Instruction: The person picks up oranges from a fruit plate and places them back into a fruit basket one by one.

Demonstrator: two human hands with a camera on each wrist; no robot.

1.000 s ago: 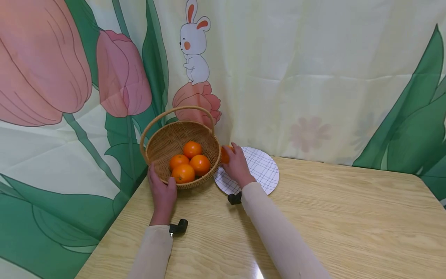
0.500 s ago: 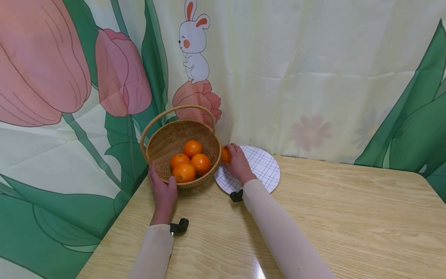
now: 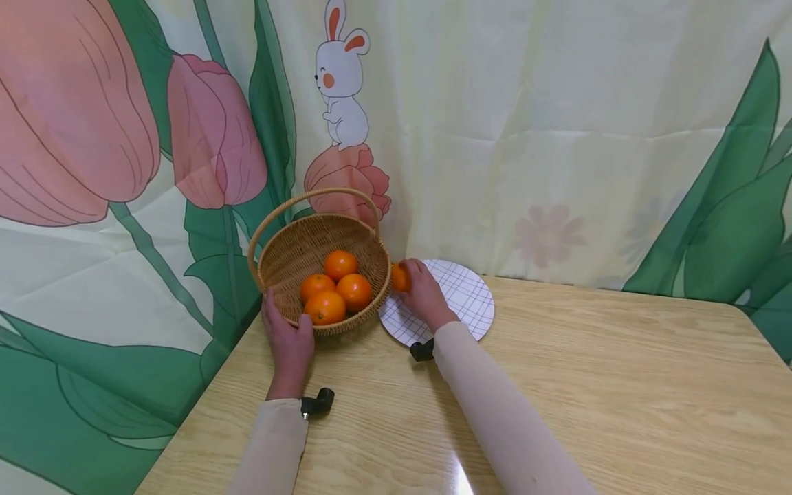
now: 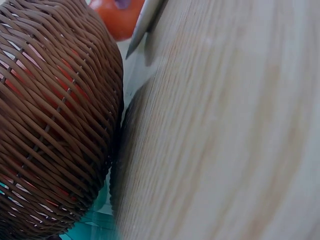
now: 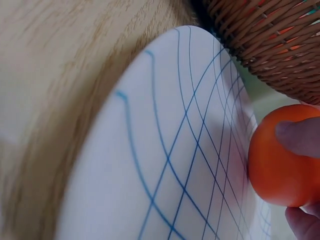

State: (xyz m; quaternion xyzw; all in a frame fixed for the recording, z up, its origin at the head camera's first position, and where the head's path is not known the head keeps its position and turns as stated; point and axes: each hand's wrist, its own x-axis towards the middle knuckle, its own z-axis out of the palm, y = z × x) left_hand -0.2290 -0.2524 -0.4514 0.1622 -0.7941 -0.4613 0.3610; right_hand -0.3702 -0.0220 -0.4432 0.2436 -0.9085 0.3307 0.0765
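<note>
A round wicker basket (image 3: 293, 254) with an arched handle tilts toward the camera. Several oranges (image 3: 355, 292) lie together inside it. My left hand (image 3: 289, 344) grips the basket's near left rim, thumb at the front edge. In the left wrist view only the woven wall (image 4: 55, 115) of the basket shows, not the hand. Right of the basket, my right hand (image 3: 423, 292) holds a single orange (image 5: 277, 160) between thumb and fingers. That orange is close over the left edge of a white plate (image 3: 467, 299) with crossing blue lines, right beside the basket wall.
The wood-grain table (image 3: 594, 385) stretches away to the right and toward the front. Behind it hangs a printed curtain (image 3: 557, 137) with a rabbit and tulips, close to the basket and the plate's far side. A black wrist camera (image 3: 318, 402) sits at the left cuff.
My right hand has shifted slightly, and its fingers, earlier stretched over the orange, now lie more behind it. My left hand and the basket have stayed in place.
</note>
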